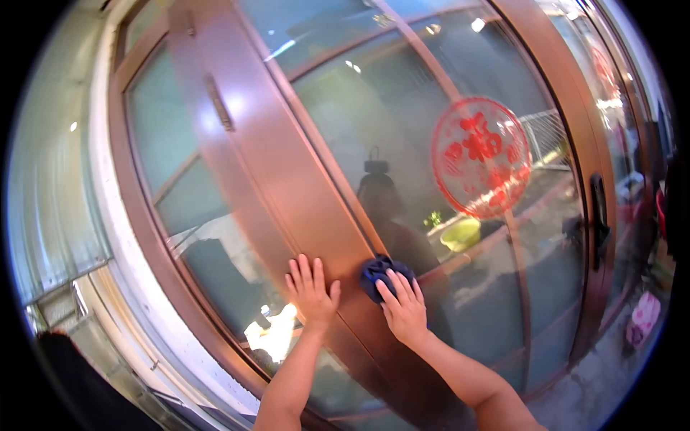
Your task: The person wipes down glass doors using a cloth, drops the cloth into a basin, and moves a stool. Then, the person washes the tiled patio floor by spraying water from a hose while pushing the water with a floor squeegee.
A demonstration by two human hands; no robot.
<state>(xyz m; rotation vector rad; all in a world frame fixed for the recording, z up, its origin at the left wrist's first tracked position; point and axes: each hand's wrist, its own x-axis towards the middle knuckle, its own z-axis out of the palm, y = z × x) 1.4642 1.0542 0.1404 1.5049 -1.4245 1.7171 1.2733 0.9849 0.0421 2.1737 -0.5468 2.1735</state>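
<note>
A brown metal-framed glass door (287, 169) fills most of the view. My left hand (314, 293) lies flat against its wide brown frame, fingers stretched upward and apart, holding nothing. To the right of it, my right hand (404, 305) presses a bunched dark blue cloth (381, 276) against the edge where frame and glass meet. The cloth is crumpled under and above my fingers. Up and to the right of the cloth, a round red sticker (481, 158) with a Chinese character is on the glass.
A black door handle (598, 223) stands on the right side of the frame. A hinge (218, 104) sits high on the left. The glass reflects a yellow-green basin (461, 234) and a person's dark outline. A pink patterned item (643, 318) is at the lower right.
</note>
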